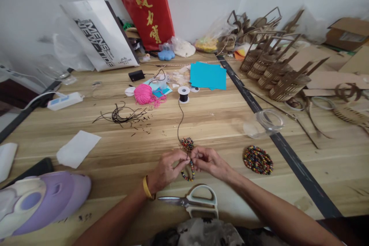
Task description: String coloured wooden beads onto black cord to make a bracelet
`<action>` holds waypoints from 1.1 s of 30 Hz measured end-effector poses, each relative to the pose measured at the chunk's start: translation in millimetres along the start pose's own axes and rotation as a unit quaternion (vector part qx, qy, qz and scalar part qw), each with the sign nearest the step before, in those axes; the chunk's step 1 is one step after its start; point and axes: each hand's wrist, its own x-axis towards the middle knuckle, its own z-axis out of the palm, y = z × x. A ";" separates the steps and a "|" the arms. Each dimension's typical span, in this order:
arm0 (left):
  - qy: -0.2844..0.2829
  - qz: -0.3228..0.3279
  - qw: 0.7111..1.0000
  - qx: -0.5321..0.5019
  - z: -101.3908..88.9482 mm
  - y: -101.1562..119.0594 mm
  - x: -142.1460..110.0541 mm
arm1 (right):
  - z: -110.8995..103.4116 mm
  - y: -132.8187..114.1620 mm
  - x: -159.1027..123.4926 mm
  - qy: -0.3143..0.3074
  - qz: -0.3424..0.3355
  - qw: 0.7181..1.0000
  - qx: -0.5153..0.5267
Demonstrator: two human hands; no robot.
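Note:
My left hand and my right hand meet low in the middle of the view, fingertips nearly touching. Both are closed in a pinch on a black cord at the top of a small loop of coloured beads. That cord runs up to a spool with white ends. Just beyond my fingers lies a cluster of mixed beads. Scissors with pale handles rest below my hands, blades toward the left. Whether a knot sits between my fingertips is too small to tell.
Right of my hands is a coil of beaded strings. Clear tape rolls stand behind it. Black cord pieces, pink yarn and blue sheets lie farther back. A purple-and-white device fills the lower left.

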 end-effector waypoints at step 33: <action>-0.058 -0.255 0.907 -0.331 -2.9 -10.5 3.4 | -0.3 -3.0 -1.0 0.047 -0.135 0.966 -0.217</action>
